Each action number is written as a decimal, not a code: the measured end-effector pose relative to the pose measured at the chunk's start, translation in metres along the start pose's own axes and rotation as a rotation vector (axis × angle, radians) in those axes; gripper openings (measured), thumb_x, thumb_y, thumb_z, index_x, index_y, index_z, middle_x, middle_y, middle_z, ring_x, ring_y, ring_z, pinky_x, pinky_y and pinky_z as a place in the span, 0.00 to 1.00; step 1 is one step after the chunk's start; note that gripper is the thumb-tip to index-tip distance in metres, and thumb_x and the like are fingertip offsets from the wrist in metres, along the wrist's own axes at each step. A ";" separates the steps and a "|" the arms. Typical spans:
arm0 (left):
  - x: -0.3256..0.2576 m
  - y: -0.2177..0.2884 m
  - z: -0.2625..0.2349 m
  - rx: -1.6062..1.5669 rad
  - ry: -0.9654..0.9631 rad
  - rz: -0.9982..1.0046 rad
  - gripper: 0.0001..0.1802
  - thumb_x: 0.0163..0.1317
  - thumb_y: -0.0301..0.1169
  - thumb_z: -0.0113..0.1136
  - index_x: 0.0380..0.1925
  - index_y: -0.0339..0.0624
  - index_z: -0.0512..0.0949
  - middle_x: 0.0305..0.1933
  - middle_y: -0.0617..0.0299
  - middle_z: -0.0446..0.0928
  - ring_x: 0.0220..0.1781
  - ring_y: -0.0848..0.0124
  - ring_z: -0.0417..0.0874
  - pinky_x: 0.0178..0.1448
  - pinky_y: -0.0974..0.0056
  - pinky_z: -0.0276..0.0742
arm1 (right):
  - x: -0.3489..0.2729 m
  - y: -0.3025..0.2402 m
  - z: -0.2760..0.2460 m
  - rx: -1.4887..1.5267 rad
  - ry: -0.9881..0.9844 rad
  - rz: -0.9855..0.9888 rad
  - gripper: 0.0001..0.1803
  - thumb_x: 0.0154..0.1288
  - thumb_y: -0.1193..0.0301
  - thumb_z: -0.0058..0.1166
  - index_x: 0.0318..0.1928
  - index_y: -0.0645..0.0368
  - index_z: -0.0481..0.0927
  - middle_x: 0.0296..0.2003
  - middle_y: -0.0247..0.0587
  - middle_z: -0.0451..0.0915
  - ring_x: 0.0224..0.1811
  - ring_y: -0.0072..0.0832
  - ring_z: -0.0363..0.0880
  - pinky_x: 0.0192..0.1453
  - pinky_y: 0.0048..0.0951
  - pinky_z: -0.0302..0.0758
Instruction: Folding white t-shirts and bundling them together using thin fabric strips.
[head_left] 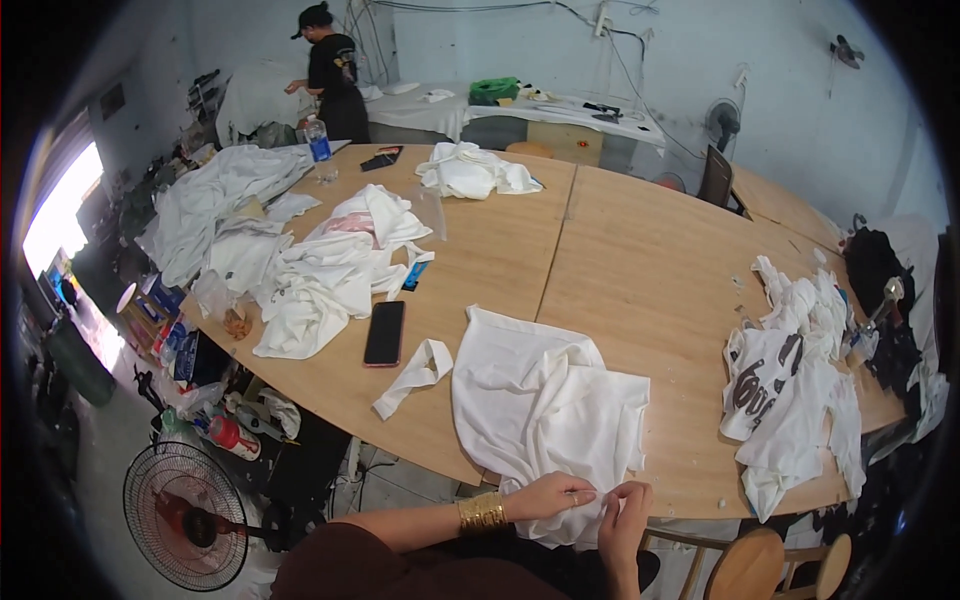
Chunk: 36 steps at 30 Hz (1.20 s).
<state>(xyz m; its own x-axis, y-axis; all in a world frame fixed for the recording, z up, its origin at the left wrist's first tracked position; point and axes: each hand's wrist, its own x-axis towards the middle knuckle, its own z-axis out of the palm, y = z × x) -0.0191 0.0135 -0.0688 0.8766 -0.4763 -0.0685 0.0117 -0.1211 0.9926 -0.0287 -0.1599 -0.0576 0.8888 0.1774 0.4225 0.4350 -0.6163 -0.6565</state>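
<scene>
A white T-shirt (540, 400) lies crumpled on the wooden table (640, 270), its lower edge hanging over the near side. My left hand (548, 496), with a gold cuff on the wrist, pinches the shirt's hem at the table edge. My right hand (625, 520) pinches the same hem just to the right, fingers closed on the fabric. A loose white strip of fabric (415, 376) lies left of the shirt, beside a dark phone (385, 333).
Piles of white garments sit at the left (300, 270), at the back (470, 170) and at the right (790, 390). A water bottle (318, 138) stands at the far left end. A person in black (335, 75) works behind. A floor fan (185, 515) is lower left, a stool (745, 565) lower right.
</scene>
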 end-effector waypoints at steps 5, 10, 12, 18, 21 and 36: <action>-0.008 -0.005 -0.003 -0.082 0.143 -0.025 0.18 0.64 0.37 0.52 0.41 0.30 0.76 0.31 0.59 0.78 0.36 0.77 0.74 0.43 0.70 0.70 | 0.011 -0.002 -0.018 0.162 0.199 0.181 0.02 0.57 0.80 0.43 0.30 0.65 0.65 0.31 0.45 0.65 0.35 0.40 0.65 0.41 0.33 0.63; -0.007 0.003 -0.003 -0.079 0.028 -0.072 0.17 0.65 0.36 0.52 0.43 0.31 0.76 0.37 0.63 0.79 0.41 0.81 0.72 0.47 0.72 0.69 | 0.010 -0.018 -0.014 0.135 0.003 0.083 0.03 0.58 0.76 0.50 0.32 0.61 0.72 0.35 0.46 0.70 0.39 0.39 0.68 0.44 0.35 0.64; -0.003 0.006 -0.004 -0.070 0.006 -0.046 0.17 0.65 0.36 0.52 0.43 0.32 0.76 0.37 0.63 0.79 0.41 0.81 0.73 0.47 0.72 0.69 | 0.007 -0.013 -0.008 0.145 -0.063 0.019 0.08 0.54 0.72 0.57 0.36 0.57 0.77 0.39 0.43 0.74 0.42 0.37 0.71 0.47 0.35 0.63; -0.003 0.022 -0.016 0.125 -0.079 -0.090 0.15 0.63 0.37 0.54 0.41 0.34 0.77 0.33 0.64 0.78 0.36 0.79 0.74 0.43 0.73 0.71 | 0.011 -0.015 -0.022 0.129 -0.202 0.126 0.04 0.54 0.72 0.57 0.31 0.58 0.77 0.28 0.38 0.75 0.36 0.35 0.71 0.46 0.32 0.63; 0.024 0.055 -0.051 0.211 0.026 0.096 0.13 0.61 0.29 0.53 0.45 0.38 0.76 0.30 0.64 0.77 0.36 0.76 0.77 0.43 0.70 0.72 | 0.013 -0.011 -0.024 0.163 -0.134 0.167 0.04 0.55 0.74 0.56 0.31 0.61 0.76 0.27 0.41 0.74 0.33 0.34 0.71 0.40 0.30 0.66; 0.171 0.198 -0.185 0.101 0.182 0.143 0.30 0.57 0.30 0.48 0.61 0.44 0.58 0.23 0.62 0.76 0.19 0.78 0.74 0.22 0.73 0.68 | 0.006 -0.022 -0.023 0.233 -0.051 0.145 0.03 0.56 0.78 0.54 0.29 0.65 0.75 0.25 0.39 0.74 0.31 0.24 0.72 0.37 0.24 0.69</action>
<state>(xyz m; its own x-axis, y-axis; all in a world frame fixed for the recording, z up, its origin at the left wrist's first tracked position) 0.2218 0.0689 0.1343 0.9381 -0.3315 0.1005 -0.1589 -0.1541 0.9752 -0.0366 -0.1628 -0.0262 0.9477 0.1425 0.2856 0.3191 -0.4462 -0.8361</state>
